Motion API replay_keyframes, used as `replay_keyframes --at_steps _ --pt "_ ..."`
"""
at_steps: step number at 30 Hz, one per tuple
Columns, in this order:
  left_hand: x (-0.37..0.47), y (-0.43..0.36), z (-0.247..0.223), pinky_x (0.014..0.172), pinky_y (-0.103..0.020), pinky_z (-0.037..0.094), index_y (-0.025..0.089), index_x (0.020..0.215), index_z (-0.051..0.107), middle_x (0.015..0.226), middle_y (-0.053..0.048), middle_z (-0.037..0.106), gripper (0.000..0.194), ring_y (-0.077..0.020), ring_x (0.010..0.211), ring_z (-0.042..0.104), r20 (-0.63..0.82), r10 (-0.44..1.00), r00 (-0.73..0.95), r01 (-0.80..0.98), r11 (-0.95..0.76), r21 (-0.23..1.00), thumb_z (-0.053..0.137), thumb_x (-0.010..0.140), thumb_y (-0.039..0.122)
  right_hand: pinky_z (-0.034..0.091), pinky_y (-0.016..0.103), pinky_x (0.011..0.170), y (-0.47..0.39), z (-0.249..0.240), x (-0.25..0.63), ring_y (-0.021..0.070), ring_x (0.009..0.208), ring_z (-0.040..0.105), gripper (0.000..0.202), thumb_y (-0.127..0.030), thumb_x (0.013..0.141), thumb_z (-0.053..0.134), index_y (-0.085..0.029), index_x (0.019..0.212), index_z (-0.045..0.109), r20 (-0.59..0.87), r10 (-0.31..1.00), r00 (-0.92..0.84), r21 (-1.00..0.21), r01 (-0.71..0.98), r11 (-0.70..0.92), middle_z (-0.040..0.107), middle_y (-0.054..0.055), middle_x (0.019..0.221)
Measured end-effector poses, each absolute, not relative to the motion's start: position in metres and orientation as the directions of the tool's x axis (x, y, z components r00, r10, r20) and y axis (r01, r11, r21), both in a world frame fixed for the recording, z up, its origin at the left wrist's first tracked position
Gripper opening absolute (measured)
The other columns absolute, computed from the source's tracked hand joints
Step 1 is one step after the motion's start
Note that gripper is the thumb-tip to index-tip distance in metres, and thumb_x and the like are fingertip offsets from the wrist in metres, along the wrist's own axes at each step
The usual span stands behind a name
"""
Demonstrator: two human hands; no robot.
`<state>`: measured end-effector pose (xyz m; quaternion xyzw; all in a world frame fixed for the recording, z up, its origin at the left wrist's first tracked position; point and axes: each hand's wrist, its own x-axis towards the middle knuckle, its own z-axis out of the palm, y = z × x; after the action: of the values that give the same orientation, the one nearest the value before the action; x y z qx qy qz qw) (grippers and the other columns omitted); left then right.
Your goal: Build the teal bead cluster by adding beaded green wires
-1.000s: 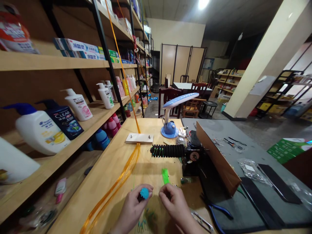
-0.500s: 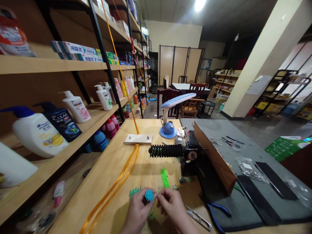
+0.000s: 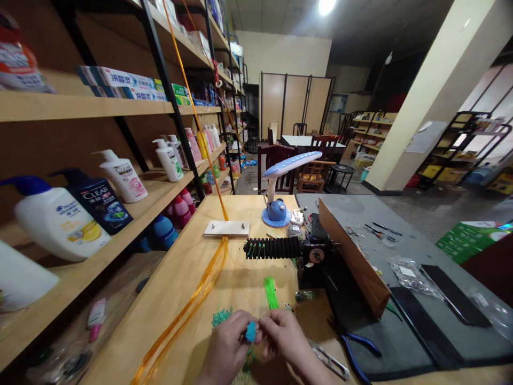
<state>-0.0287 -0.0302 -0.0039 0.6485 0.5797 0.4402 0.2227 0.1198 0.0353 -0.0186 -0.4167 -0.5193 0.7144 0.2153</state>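
Left hand (image 3: 230,339): fingers curled round the turquoise-tipped piece (image 3: 250,332) — low over the surface (image 3: 192,331)
Right hand (image 3: 280,334): thumb and forefinger pinched beside it; contents too small to tell
Green strands (image 3: 270,293): on the surface, just beyond the right hand

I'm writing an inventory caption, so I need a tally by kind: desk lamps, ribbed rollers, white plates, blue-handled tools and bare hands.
Blue-and-white desk lamp: 1
Black ribbed roller: 1
Flat white rectangular plate: 1
Metal hand tool with blue handles: 1
Bare hands, left hand and right hand: 2
Total: 6
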Motion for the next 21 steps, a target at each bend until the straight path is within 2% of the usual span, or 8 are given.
replay_keyframes --at_steps 2,4,6,8,11,15,18,21 --pt "-0.029 -0.028 -0.005 0.063 -0.031 0.048 0.022 0.071 0.072 0.069 -0.006 0.073 0.015 -0.0239 0.067 0.067 0.254 0.958 -0.13 0.502 -0.157 0.85 0.061 0.08 0.019 0.028 0.018 0.035 0.036 -0.017 0.122 0.0095 0.039 0.055 0.066 -0.08 0.062 0.063 -0.015 0.074 0.062 -0.374 0.721 -0.584 -0.917 0.118 -0.381 0.068 0.003 0.063" --pt "-0.03 -0.026 -0.006 0.063 -0.032 0.049 0.02 0.072 0.072 0.068 -0.006 0.073 0.017 -0.0244 0.066 0.066 0.14 0.961 -0.24 0.372 -0.043 0.927 0.064 0.081 0.032 0.029 0.019 0.036 0.036 -0.016 0.125 0.0096 0.039 0.053 0.065 -0.078 0.068 0.061 -0.014 0.078 0.065 -0.349 0.737 -0.579 -0.93 0.12 -0.346 0.068 0.003 0.062" --pt "-0.03 -0.024 -0.007 0.064 -0.033 0.051 0.019 0.07 0.071 0.066 -0.006 0.072 0.028 -0.0246 0.065 0.065 0.019 0.949 -0.313 0.224 0.055 0.973 0.068 0.078 0.046 0.034 0.02 0.041 0.037 -0.016 0.128 0.0103 0.042 0.053 0.056 -0.069 0.076 0.061 -0.014 0.079 0.068 -0.241 0.829 -0.504 -0.97 0.148 -0.192 0.068 0.003 0.062" --pt "-0.031 -0.024 -0.007 0.067 -0.034 0.051 0.017 0.07 0.071 0.067 -0.005 0.072 0.036 -0.0249 0.068 0.065 -0.057 0.943 -0.328 0.121 0.101 0.987 0.072 0.073 0.053 0.04 0.022 0.05 0.038 -0.018 0.128 0.0125 0.051 0.057 0.039 -0.053 0.08 0.067 -0.015 0.083 0.072 -0.07 0.901 -0.428 -0.977 0.214 0.026 0.069 0.004 0.066" --pt "-0.031 -0.024 -0.008 0.07 -0.034 0.05 0.017 0.072 0.071 0.068 -0.005 0.071 0.04 -0.0239 0.071 0.063 -0.099 0.949 -0.298 0.053 0.12 0.991 0.074 0.071 0.057 0.043 0.025 0.062 0.038 -0.022 0.126 0.0158 0.065 0.06 0.016 -0.034 0.079 0.07 -0.018 0.08 0.073 0.071 0.893 -0.445 -0.941 0.267 0.208 0.071 0.003 0.073" --pt "-0.031 -0.025 -0.009 0.066 -0.032 0.046 0.017 0.068 0.068 0.065 -0.002 0.066 0.043 -0.0211 0.067 0.058 -0.12 0.957 -0.265 0.038 0.135 0.99 0.076 0.068 0.059 0.04 0.024 0.061 0.036 -0.03 0.12 0.0148 0.064 0.056 0.022 -0.03 0.082 0.066 -0.018 0.064 0.065 0.076 0.894 -0.442 -0.953 0.232 0.196 0.063 0.0 0.063" --pt "-0.029 -0.026 -0.01 0.066 -0.031 0.045 0.017 0.065 0.066 0.063 -0.001 0.063 0.044 -0.0198 0.067 0.056 -0.124 0.962 -0.244 0.029 0.135 0.99 0.077 0.066 0.06 0.038 0.022 0.056 0.034 -0.034 0.118 0.0129 0.058 0.053 0.027 -0.036 0.082 0.066 -0.018 0.063 0.06 0.048 0.902 -0.43 -0.972 0.186 0.141 0.056 -0.003 0.058" --pt "-0.024 -0.026 -0.009 0.065 -0.029 0.045 0.017 0.065 0.066 0.064 0.0 0.062 0.044 -0.0185 0.067 0.055 -0.18 0.943 -0.278 -0.082 0.163 0.983 0.079 0.063 0.06 0.039 0.021 0.049 0.032 -0.035 0.117 0.0104 0.049 0.05 0.032 -0.045 0.082 0.066 -0.019 0.066 0.057 -0.043 0.885 -0.464 -0.991 0.13 0.02 0.054 -0.004 0.057"
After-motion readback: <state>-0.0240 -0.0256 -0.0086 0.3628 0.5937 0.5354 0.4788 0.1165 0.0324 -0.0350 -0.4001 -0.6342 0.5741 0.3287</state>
